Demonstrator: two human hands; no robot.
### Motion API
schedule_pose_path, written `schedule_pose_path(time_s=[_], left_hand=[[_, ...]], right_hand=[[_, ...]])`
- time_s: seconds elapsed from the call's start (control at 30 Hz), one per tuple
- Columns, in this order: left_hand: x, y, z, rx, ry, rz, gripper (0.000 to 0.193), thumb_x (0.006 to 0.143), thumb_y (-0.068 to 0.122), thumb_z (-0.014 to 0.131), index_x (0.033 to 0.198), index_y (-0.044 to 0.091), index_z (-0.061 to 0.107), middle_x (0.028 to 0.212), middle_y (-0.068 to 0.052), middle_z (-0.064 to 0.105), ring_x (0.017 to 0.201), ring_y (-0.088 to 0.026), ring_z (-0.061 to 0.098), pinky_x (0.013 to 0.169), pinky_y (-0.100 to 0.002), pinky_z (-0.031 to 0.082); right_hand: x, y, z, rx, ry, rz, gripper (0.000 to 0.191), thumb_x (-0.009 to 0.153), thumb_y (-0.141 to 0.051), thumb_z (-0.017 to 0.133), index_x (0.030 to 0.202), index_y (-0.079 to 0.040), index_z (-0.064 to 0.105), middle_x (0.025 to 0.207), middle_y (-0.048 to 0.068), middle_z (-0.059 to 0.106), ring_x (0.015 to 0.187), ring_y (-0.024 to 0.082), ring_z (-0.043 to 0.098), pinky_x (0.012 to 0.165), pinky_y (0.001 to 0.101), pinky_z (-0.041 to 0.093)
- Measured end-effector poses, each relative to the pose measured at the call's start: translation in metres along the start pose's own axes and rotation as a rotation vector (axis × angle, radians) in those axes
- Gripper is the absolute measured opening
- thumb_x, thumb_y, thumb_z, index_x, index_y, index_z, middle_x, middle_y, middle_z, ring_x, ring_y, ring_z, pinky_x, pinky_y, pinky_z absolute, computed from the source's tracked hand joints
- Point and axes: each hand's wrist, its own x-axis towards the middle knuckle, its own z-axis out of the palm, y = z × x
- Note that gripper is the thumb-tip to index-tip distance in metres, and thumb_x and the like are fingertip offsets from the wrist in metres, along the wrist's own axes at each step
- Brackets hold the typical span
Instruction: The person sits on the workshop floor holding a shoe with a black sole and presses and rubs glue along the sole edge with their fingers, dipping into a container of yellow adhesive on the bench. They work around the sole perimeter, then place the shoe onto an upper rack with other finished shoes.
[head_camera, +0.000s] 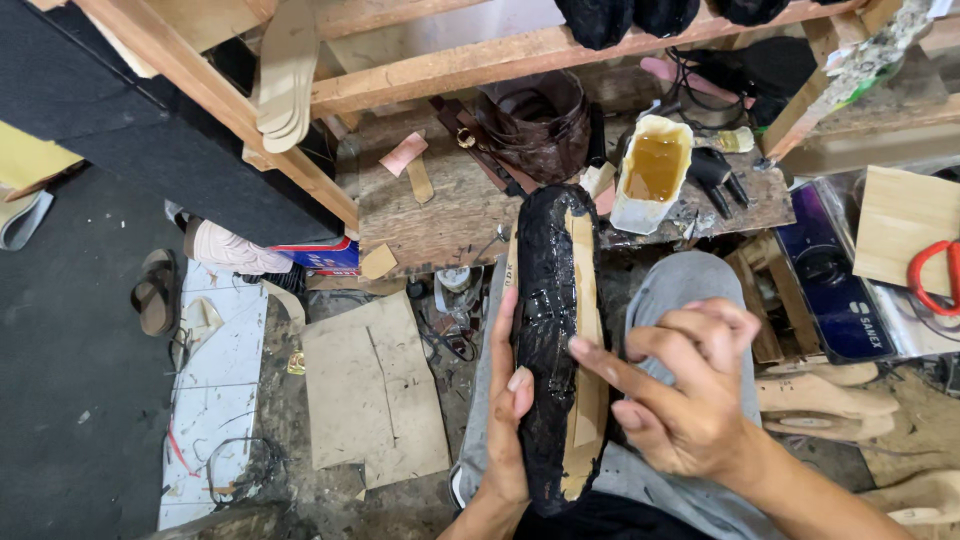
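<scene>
a cluttered shoemaking corner seen from above: a rough wooden workbench (440, 215) fills the 12 o'clock side under slanted wooden shelf beams (470, 62), with a dirty floor and a flat cardboard sheet (375, 395) at 8 o'clock. on the bench a white tub of amber glue (652, 170) stands at 1 o'clock, just beside a coiled dark brown leather strap (540, 125) at 12 o'clock. a brown sandal (157, 292) lies on the floor at 9 o'clock, and red-handled scissors (935, 275) rest on a small wooden board at 3 o'clock.

in the middle, a long black glossy shoe upper stretched over a pale wooden last (555, 330) lies lengthwise on the person's grey-trousered lap, its toe end toward the bench. the left hand (505, 410) cups the piece along its 9 o'clock edge, fingers flat and thumb laid on the black surface, holding it steady. the right hand (680, 385) sits at 4 o'clock of the piece, loosely curled, with its index finger stretched out and the tip pressing on the black material near the pale strip; it grasps nothing.
</scene>
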Motion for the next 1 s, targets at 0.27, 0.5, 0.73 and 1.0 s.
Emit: schedule_pose_path(time_s=[0.27, 0.5, 0.73, 1.0], left_hand=[[-0.004, 0.000, 0.000, -0.018, -0.005, -0.022, 0.088, 0.092, 0.039, 0.048, 0.166, 0.006, 0.012, 0.160, -0.021, 0.039, 0.143, -0.030, 0.048, 0.120, -0.044, 0.038], [-0.005, -0.002, 0.000, -0.092, -0.025, -0.023, 0.085, 0.095, 0.037, 0.047, 0.167, 0.008, 0.012, 0.157, -0.022, 0.042, 0.138, -0.030, 0.051, 0.117, -0.045, 0.042], [-0.002, -0.002, 0.002, -0.211, -0.043, -0.062, 0.084, 0.097, 0.039, 0.047, 0.167, 0.012, 0.011, 0.155, -0.021, 0.043, 0.135, -0.032, 0.052, 0.115, -0.046, 0.043], [-0.001, 0.001, 0.004, -0.149, -0.008, -0.063, 0.086, 0.095, 0.040, 0.050, 0.167, 0.010, 0.013, 0.157, -0.021, 0.043, 0.135, -0.031, 0.052, 0.115, -0.044, 0.043]], right_hand=[[-0.008, -0.001, 0.000, -0.028, 0.014, -0.071, 0.046, 0.104, -0.045, 0.045, 0.121, -0.018, 0.077, 0.096, -0.001, 0.059, 0.096, 0.023, 0.048, 0.099, 0.0501, 0.028], [-0.011, -0.002, -0.002, 0.030, 0.019, -0.067, 0.049, 0.103, -0.047, 0.042, 0.121, -0.016, 0.077, 0.096, 0.000, 0.057, 0.094, 0.023, 0.047, 0.098, 0.0494, 0.025], [-0.016, -0.005, -0.004, 0.007, 0.034, -0.170, 0.046, 0.105, -0.044, 0.042, 0.122, -0.021, 0.078, 0.096, 0.000, 0.056, 0.095, 0.022, 0.046, 0.099, 0.0484, 0.025], [-0.020, -0.004, -0.002, -0.012, 0.008, -0.126, 0.044, 0.104, -0.045, 0.047, 0.120, -0.019, 0.078, 0.096, -0.002, 0.058, 0.097, 0.022, 0.046, 0.100, 0.0500, 0.025]])
